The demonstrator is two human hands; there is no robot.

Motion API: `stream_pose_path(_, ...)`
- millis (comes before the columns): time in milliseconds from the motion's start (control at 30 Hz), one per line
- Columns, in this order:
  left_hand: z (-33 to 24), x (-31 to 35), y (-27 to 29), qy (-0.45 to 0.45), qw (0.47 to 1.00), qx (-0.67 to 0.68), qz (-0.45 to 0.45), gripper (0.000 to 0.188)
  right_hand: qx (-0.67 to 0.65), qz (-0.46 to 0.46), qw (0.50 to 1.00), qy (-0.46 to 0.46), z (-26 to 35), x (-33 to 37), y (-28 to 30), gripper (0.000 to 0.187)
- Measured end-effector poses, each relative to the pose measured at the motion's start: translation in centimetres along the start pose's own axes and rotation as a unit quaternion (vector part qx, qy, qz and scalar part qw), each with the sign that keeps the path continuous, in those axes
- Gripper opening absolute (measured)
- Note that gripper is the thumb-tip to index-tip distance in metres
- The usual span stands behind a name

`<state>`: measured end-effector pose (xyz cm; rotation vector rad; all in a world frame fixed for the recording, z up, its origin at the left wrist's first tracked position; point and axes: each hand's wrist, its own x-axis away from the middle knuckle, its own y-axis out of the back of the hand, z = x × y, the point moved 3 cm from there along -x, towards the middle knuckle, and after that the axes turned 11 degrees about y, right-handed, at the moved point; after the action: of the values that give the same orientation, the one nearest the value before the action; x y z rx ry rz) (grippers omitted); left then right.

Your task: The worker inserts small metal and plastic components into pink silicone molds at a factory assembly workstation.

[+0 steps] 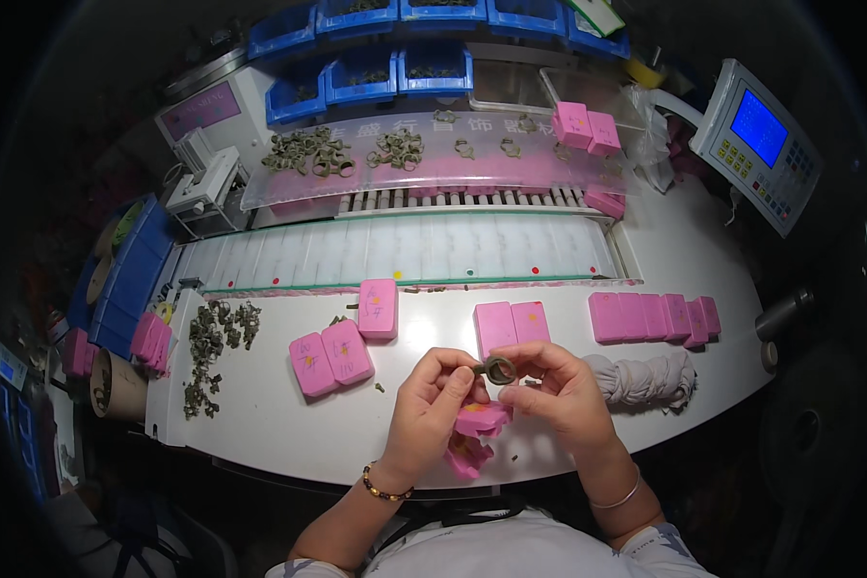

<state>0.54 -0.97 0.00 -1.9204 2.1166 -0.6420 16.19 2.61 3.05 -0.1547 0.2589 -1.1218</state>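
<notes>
A dark green ring with a short stem is held up between my two hands above the near edge of the table. My left hand pinches the stem side between thumb and fingers. On the other side, the thumb and fingers of my right hand close on the band. Just below sits a pink rubber mould, its pieces spread apart and partly hidden by my left hand. Beyond my hands two closed pink mould blocks stand side by side.
More pink blocks lie at left and in a row at right. A rolled grey cloth is beside my right hand. Green scraps are heaped at left. Behind are a clear shelf with green rings, blue bins and a control panel.
</notes>
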Motion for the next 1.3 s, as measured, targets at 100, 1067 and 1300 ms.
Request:
stream_pose_path(100, -0.1, 0.3, -0.6, -0.048, 0.997, -0.060, -0.020, 0.013, 0.010, 0.003, 0.999, 0.040, -0.1, 0.1, -0.6, 0.020)
stream_pose_path(1067, -2.7, 0.1, -1.0, -0.083, 0.927, -0.364, -0.044, 0.041, 0.562, 0.082, 0.785, 0.249, 1.7, -0.8, -0.3, 0.024)
stream_pose_path(1300, -3.7, 0.3, -0.5, -0.109, 0.905, -0.411, -0.016, 0.018, 0.449, 0.121, 0.870, 0.160, 0.8, -1.0, -0.8, 0.018)
